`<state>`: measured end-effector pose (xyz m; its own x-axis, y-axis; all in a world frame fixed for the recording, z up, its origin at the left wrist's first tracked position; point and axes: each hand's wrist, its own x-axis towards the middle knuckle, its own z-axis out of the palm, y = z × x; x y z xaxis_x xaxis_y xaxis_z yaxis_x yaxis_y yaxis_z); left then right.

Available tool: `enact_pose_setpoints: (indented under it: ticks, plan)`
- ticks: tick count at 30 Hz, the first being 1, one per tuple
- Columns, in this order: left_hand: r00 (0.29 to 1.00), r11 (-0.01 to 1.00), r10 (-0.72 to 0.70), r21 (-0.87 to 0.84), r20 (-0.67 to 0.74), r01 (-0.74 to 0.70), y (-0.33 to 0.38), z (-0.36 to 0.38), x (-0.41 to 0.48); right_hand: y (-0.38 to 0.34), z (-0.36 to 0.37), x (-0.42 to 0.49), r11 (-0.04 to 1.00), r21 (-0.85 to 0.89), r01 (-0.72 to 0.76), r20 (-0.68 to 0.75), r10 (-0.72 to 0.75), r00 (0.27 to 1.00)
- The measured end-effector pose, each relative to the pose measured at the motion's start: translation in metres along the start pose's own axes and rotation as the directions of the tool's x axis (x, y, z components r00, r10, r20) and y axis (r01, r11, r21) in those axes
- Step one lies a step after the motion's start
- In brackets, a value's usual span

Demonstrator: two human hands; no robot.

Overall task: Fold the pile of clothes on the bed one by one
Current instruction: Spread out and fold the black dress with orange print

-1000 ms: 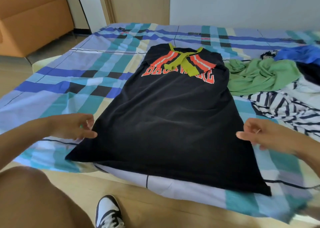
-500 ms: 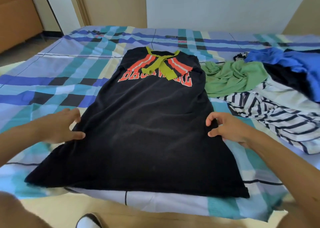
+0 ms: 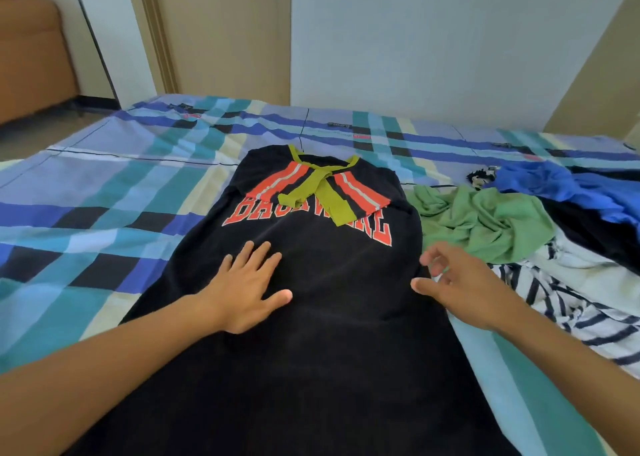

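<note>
A black garment [image 3: 322, 334] with red lettering and an olive-green collar tie lies flat, spread lengthwise on the plaid bed [image 3: 104, 213]. My left hand [image 3: 247, 282] rests palm-down on its middle, fingers straight and spread. My right hand [image 3: 457, 282] hovers at the garment's right edge, fingers loosely bent and holding nothing. To the right lies the pile: a crumpled green garment [image 3: 485, 220], a blue one [image 3: 554, 185] and a navy-and-white striped one [image 3: 571, 303].
A wall rises behind the bed, with a door frame at the back left. An orange-brown sofa [image 3: 31, 57] stands at the far left. The plaid sheet left of the black garment is bare.
Both hands have moved from the garment's lower side edges up toward its middle. My left hand now lies flat on the cloth. The camera has moved closer and tilted up.
</note>
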<state>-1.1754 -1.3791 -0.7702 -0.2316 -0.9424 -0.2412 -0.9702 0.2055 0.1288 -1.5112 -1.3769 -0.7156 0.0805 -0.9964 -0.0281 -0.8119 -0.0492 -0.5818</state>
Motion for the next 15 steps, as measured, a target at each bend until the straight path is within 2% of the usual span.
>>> enact_pose_setpoints:
  ticks: [3,7,12,15]
  plan:
    - [0.998,1.000,0.004,-0.018,-0.061,-0.005,-0.010,0.000,0.032,-0.017,0.010,0.053,0.998,0.008,0.070,-0.026,-0.070,0.997]
    - [0.930,0.996,0.081,0.004,-0.358,-0.085,-0.029,-0.020,0.084,-0.032,0.014,0.139,0.984,-0.070,0.162,-0.054,-0.166,0.985]
    - [0.876,0.998,0.054,-0.008,-0.479,-0.066,-0.061,-0.059,0.177,-0.032,0.009,0.244,0.985,-0.153,0.076,-0.109,-0.094,0.990]
    - [0.867,0.999,0.036,0.018,-0.496,-0.031,-0.084,-0.077,0.236,-0.021,0.012,0.292,0.975,-0.222,0.016,-0.091,-0.037,0.995]
